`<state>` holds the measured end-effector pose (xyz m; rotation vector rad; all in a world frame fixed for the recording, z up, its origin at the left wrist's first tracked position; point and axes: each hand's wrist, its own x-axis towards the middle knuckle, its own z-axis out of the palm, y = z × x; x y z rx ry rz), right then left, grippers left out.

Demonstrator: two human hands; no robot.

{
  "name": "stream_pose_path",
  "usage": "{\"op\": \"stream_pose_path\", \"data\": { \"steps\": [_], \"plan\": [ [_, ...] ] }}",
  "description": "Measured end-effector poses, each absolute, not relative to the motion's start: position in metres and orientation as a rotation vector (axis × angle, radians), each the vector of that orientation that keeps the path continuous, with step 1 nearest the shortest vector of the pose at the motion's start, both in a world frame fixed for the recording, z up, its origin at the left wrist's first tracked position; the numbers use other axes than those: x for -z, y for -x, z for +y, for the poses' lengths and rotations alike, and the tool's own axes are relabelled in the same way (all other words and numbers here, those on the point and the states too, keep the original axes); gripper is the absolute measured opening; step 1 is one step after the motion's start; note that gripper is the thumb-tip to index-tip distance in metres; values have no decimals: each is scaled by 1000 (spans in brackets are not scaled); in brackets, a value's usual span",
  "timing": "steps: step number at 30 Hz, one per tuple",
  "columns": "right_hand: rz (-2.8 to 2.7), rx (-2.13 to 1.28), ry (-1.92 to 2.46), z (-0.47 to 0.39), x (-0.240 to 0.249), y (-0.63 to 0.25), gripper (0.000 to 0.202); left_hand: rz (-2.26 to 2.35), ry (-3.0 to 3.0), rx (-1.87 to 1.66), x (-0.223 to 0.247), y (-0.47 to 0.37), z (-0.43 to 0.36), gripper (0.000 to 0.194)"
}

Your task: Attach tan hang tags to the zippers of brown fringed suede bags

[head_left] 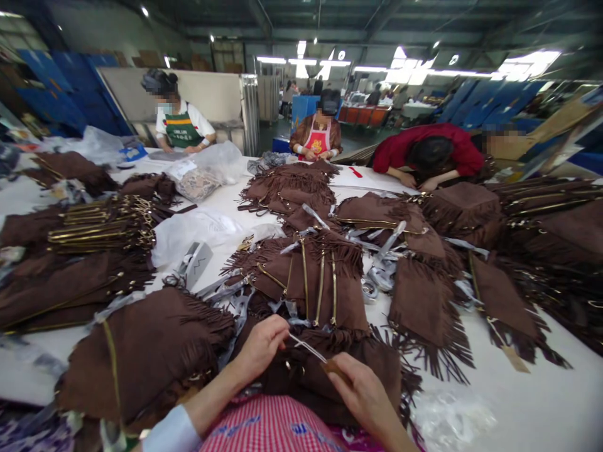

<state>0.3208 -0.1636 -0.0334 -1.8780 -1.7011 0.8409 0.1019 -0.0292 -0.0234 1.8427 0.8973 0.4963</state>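
My left hand (264, 344) is closed in a pinch on one end of a white string (305, 346). The string runs taut to a small brown tag (338, 371), which my right hand (362, 388) grips between thumb and fingers. Both hands are above a dark brown fringed bag (377, 370) lying at the table's near edge. Just beyond them lies a pile of brown bags with gold zippers (320, 282). Another fringed bag (146, 351) with a gold zipper rests to the left of my left forearm.
Stacked brown bags (94, 232) cover the left side, and more bags (428, 301) spread rightward. Clear plastic (452, 414) lies near right. A filled plastic bag (202, 172) sits farther back. Across the white table (238, 216), a person in a green apron (183, 125) and others work.
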Motion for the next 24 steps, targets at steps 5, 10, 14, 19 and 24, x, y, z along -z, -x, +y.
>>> {"op": "stream_pose_path", "data": {
  "steps": [5,10,14,19,24],
  "plan": [
    [-1601,-770,1967,-179,41,-334,29,674,-2314,-471,1,-106,-33,23],
    [-1106,-1123,1470,-158,22,-292,56,400,-2485,-469,-18,-140,-49,16],
    [-951,-1348,1417,-151,16,-286,44,462,-2327,-431,-23,-150,-26,27],
    [-1121,-1088,1729,-166,22,-318,47,807,-2298,-117,7,-148,4,29],
    [-1155,-1055,1939,-193,47,-340,48,931,-2430,218,44,-144,-2,16]
  ]
}}
